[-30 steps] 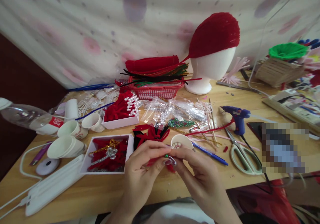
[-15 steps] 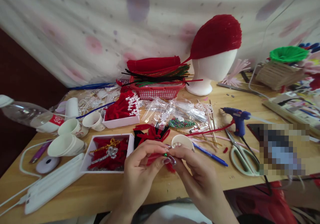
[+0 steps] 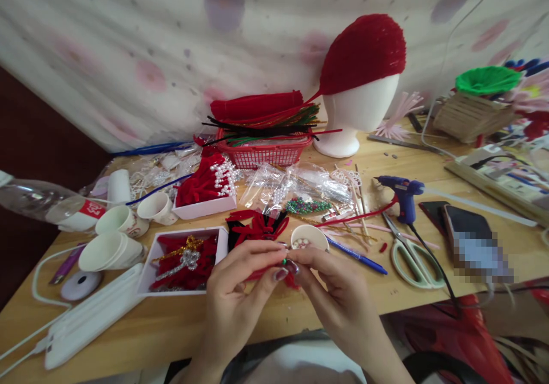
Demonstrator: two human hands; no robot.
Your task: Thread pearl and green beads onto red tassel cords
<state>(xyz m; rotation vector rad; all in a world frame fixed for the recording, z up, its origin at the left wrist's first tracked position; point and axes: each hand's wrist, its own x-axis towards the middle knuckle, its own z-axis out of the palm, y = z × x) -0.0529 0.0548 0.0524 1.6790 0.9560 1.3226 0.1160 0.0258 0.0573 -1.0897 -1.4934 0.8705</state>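
Cluttered table (image 3: 274,321) | hands meet, left hand (image 3: 238,292), right hand (image 3: 334,292) (fingers pinching) red piece (image 3: 292,282)

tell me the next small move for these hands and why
Probably keep both pinches closed and press the green bead onto the red piece: left hand and right hand meet fingertip to fingertip around it, just in front of the paper cup of beads.

Pale curtain with faded pink and purple blotches (image 3: 171,46) behind, light wooden table (image 3: 420,166), dark red-brown wall (image 3: 30,143) left, soft daylight

Red label on plastic bottle (image 3: 88,208): white marks, possibly digits, unreadable.
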